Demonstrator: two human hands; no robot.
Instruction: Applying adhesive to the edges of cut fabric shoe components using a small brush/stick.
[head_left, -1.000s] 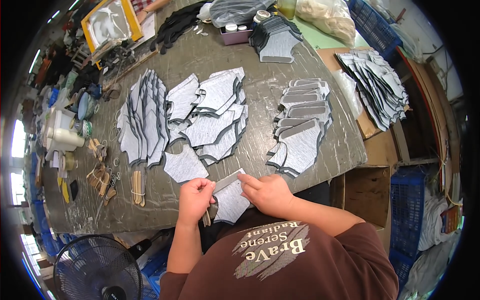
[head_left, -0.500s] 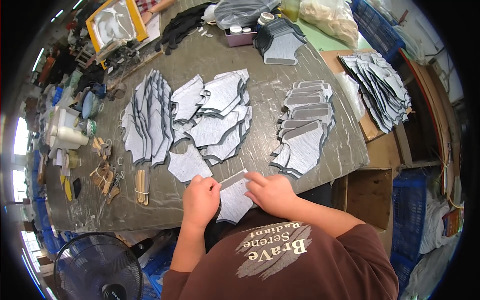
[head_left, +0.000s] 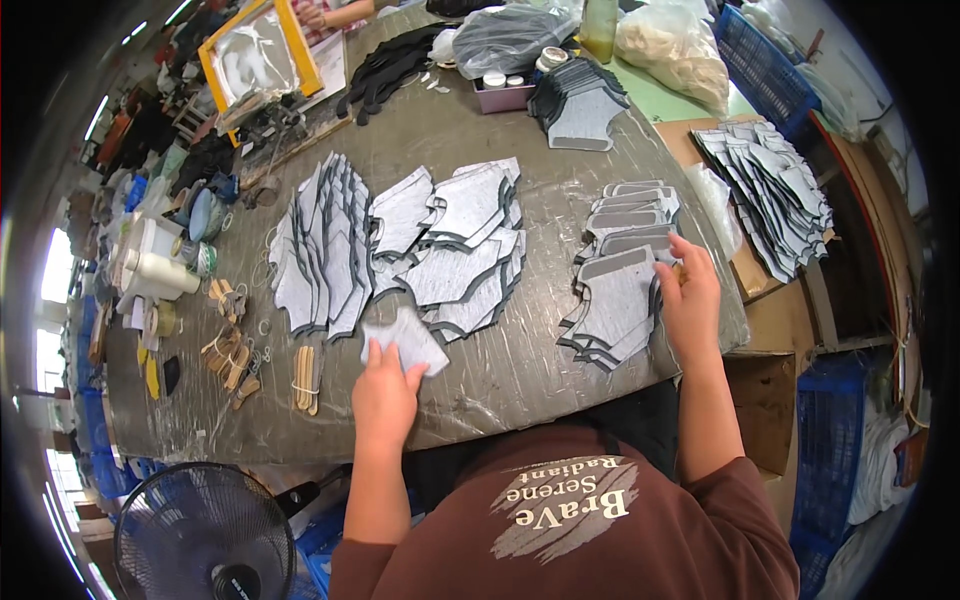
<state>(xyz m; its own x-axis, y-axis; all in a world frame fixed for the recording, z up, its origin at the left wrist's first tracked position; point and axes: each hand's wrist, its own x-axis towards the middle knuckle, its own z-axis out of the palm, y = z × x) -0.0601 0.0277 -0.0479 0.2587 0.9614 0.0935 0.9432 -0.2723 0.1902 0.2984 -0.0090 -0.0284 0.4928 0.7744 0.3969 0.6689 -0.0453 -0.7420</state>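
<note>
My left hand is at the table's near side, its fingers and thumb closed on the lower edge of a single light-grey cut fabric piece, which looks slightly blurred. To the right, an overlapping stack of the same pieces with darker grey strips along one edge lies on the table. My right hand is beside that stack, thumb and fingers apart, with the fingertips at the top piece's upper right corner. Two groups of grey pieces without visible strips, a fanned row and a looser pile, lie beyond my left hand.
A banded bundle of wooden sticks lies left of my left hand. Farther off are a purple tray with jars, another dark-edged stack, and pieces on cardboard. A black fan stands at lower left. Another person's hand shows at the top.
Both hands have parted from the strip-edged piece they held near my body; it now appears to top the right stack. My left hand has moved onto the single piece. The whole view has shifted slightly.
</note>
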